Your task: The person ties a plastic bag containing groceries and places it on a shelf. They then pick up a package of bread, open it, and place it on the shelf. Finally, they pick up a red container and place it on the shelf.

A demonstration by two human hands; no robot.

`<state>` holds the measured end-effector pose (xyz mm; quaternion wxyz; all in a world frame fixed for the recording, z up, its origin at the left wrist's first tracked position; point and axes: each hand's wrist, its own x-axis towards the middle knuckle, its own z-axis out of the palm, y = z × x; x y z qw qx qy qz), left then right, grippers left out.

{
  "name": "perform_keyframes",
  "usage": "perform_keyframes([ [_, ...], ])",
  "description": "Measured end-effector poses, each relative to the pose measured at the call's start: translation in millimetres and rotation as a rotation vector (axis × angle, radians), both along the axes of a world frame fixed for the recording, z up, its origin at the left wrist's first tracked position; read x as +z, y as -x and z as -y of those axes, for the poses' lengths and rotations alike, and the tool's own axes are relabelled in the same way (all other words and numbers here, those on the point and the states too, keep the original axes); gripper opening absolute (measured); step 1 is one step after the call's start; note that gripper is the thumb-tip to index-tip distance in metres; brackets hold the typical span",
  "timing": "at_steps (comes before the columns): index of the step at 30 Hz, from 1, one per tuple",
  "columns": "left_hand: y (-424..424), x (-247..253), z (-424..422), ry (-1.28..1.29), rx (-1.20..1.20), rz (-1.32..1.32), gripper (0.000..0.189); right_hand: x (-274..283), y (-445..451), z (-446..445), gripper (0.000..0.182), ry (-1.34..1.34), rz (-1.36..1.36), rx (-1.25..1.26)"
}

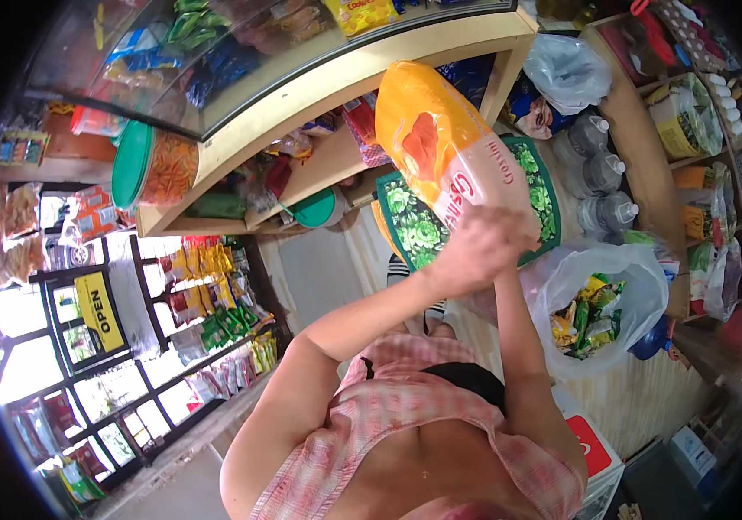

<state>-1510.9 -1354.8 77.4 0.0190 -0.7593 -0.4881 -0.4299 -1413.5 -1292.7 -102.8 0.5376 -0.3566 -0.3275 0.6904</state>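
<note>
A large orange and cream plastic snack bag [436,143] bearing writing is tilted in front of me, its near end at my hands. My left hand [471,250], blurred, is closed at that near end. My right hand [507,263] meets it there, mostly hidden behind the left, so its fingers cannot be made out. Below the bag lies a green floral seat cushion or mat [410,227], partly covered by the bag. To the right of my right forearm, a translucent plastic bag [643,292] stands with its mouth spread around several green and yellow snack packets [588,315].
A wooden glass-topped display counter [332,107] runs across the far side. A green-lidded tub of orange snacks [169,169] stands at its left. Large clear bottles [595,175] and wooden shelves [676,188] line the right. Snack packets [215,279] hang at the window grille.
</note>
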Motion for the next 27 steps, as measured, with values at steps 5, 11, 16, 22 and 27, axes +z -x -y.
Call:
perform_keyframes([
  [5,99,-110,-3,0.239,0.545,0.778,0.022,-7,9,-15,0.041,0.308,-0.123,0.040],
  [11,189,-174,-40,0.447,0.771,-0.003,0.039,-2,7,-13,0.047,0.289,-0.242,0.076],
  [16,222,-180,-84,0.653,0.755,-0.314,0.066,-18,27,-54,0.048,0.380,-0.408,0.229],
  [22,213,-197,-108,0.613,0.622,-0.395,0.059,3,102,-96,0.039,0.207,-0.341,0.083],
  [27,215,-226,-113,0.695,0.480,-0.298,0.059,48,161,-105,0.039,0.106,-0.254,-0.028],
])
